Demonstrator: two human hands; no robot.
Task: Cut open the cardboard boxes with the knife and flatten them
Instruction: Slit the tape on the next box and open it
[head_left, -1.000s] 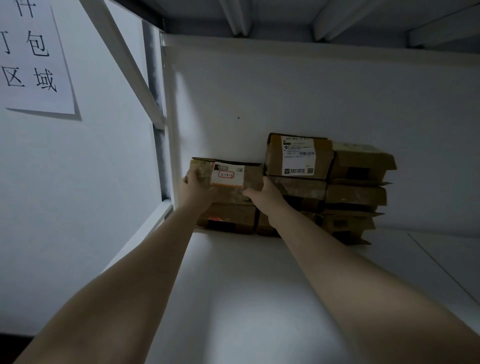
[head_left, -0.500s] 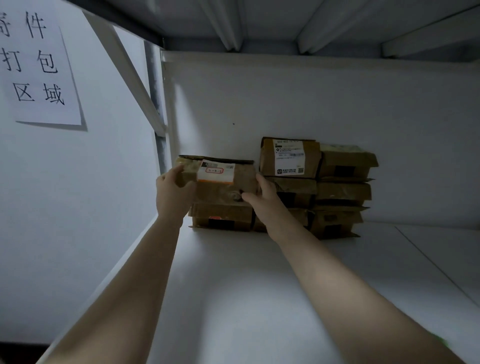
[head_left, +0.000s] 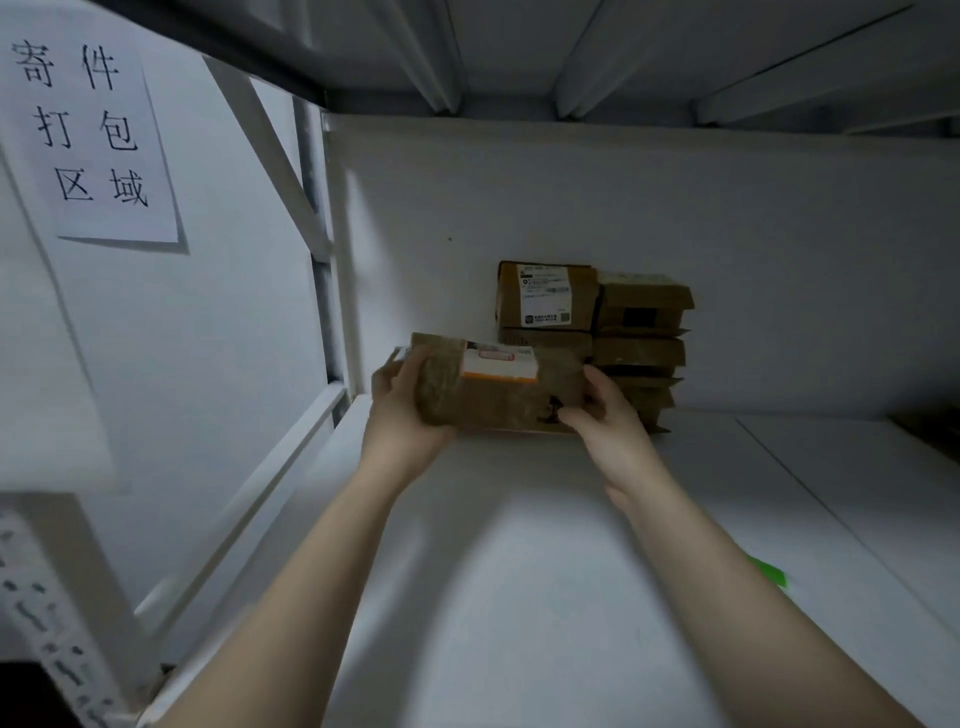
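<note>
— How many boxes did you count?

— One cardboard box (head_left: 498, 402) was between the person's hands, low over the white shelf (head_left: 519, 571) and just in front of a stack (head_left: 641, 312) against the back wall (head_left: 675, 208). In that stack I was sure of five: two in the left column, the top one bearing one white shipping label (head_left: 544, 301), and three in the right column. Anything lower was hidden behind the held box.

— And the hands?

— Two, both on that one box. The left hand (head_left: 402, 410) had its fingers wrapped round the left end. The right hand (head_left: 605, 415) clasped the right end, thumb on the near face.

— Was it resting on the shelf?

— I couldn't tell; the bottom edge was too blurred.

— Any markings on it?

— One sticker (head_left: 501, 362), white with an orange strip, on top.

— What else?

— One paper sign (head_left: 98, 140) on the left wall, six characters in three rows of two, and one small green thing (head_left: 769, 571) on the shelf beside the right forearm.
</note>
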